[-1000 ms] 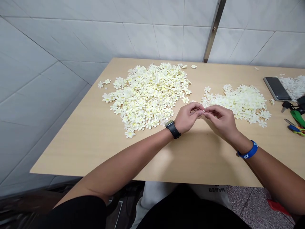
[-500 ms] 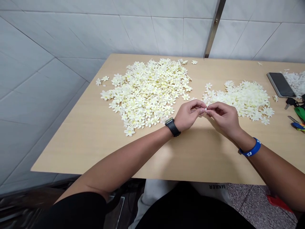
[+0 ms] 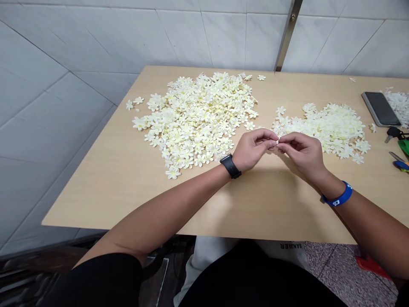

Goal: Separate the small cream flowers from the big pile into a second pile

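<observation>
My left hand (image 3: 254, 150) and my right hand (image 3: 303, 154) meet fingertip to fingertip above the wooden table (image 3: 128, 170). Both pinch one small white flower piece (image 3: 277, 142), mostly hidden by the fingers. A black watch sits on my left wrist and a blue band on my right. To the left of the hands spreads a large heap of cream-white fabric flowers (image 3: 198, 117). A smaller heap of the same flowers (image 3: 329, 128) lies just behind my right hand.
A dark phone (image 3: 379, 108) lies at the table's right side beside another pile of white bits (image 3: 399, 104). Keys and green and blue handled tools (image 3: 401, 155) sit at the right edge. Tiled walls close in behind and to the left.
The hands stay pinched together on the small piece. The view has tilted a little, so the table and heaps sit slightly higher in the picture.
</observation>
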The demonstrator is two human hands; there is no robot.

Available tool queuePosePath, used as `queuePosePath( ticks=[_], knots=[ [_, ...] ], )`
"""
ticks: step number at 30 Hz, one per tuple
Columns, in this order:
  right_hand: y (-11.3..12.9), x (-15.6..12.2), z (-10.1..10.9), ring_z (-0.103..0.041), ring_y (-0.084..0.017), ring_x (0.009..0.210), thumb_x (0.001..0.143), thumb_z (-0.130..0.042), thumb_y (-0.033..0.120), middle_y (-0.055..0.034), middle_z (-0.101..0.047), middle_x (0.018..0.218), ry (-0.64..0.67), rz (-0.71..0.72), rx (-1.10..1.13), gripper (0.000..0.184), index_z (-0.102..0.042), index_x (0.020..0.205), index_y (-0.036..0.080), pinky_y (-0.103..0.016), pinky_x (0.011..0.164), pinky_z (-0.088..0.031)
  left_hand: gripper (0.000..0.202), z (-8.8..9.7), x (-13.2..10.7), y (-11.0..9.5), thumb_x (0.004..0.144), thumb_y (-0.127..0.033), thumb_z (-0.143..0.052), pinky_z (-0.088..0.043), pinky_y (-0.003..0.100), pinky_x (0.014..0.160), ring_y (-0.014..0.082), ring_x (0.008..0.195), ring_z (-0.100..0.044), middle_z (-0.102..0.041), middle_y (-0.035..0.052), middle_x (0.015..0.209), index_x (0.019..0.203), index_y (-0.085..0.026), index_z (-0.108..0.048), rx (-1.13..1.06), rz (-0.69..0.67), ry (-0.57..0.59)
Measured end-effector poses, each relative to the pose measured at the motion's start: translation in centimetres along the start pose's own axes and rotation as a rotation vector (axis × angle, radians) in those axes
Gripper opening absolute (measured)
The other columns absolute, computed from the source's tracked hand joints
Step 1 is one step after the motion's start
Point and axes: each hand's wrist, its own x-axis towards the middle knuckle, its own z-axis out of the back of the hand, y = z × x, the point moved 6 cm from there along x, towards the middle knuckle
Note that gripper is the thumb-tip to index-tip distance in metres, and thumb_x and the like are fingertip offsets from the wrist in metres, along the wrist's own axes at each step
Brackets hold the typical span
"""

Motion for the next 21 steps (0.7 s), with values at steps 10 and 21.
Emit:
queuePosePath(
  ticks=[10, 21],
  knots=[
    [0.21, -0.01, 0.08, -0.073, -0.020, 0.073, 0.081, -0.080, 0.025, -0.0027, -0.078, 0.080, 0.001, 0.011, 0.032, 0.003, -0.078, 0.079, 0.023, -0.035, 0.068, -0.059, 0.016, 0.05, 0.02, -0.07, 0.082, -0.027, -0.078, -0.059, 0.028, 0.075, 0.0108, 0.072, -0.068, -0.072, 0.0024, 0.084, 0.090, -0.015, -0.072, -0.025, 0.006, 0.000],
    [0.27, 0.00, 0.12, -0.071, -0.019, 0.071, 0.082, -0.080, 0.026, -0.0030, -0.078, 0.079, 0.009, 0.006, 0.041, 0.005, -0.078, 0.079, 0.023, -0.034, 0.068, -0.059, 0.033, -0.01, -0.05, -0.37, 0.081, -0.042, -0.085, -0.059, 0.028, 0.077, 0.0119, 0.075, -0.068, -0.073, 0.0041, 0.087, 0.091, -0.014, -0.072, -0.023, -0.013, 0.019]
  ],
)
